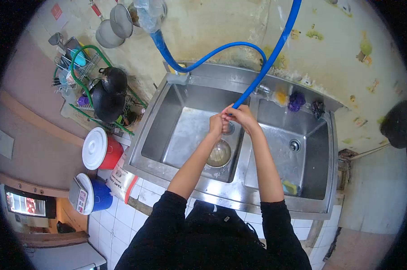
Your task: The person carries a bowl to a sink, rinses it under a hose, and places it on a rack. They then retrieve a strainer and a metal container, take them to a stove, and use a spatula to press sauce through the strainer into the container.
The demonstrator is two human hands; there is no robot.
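Observation:
Both hands meet over the left basin of a steel double sink [192, 192], near the divider. My right hand [243, 116] is closed on the lower end of a blue hose [268, 63], which comes down from the top of the view. Just left of it, my left hand [218, 124] is closed at the hose's end; whether it grips the hose or something small is hidden by the fingers. Below the hands, a round metal bowl [219, 154] sits in the left basin beside the divider.
A yellow-green sponge [290, 187] lies in the right basin. Purple scrubbing mesh [296, 101] and a dark scourer [318, 109] rest on the back ledge by the tap [263, 89]. Left stand woks [108, 101], a red bucket [113, 152], a blue bucket [102, 196] and a sack [121, 180].

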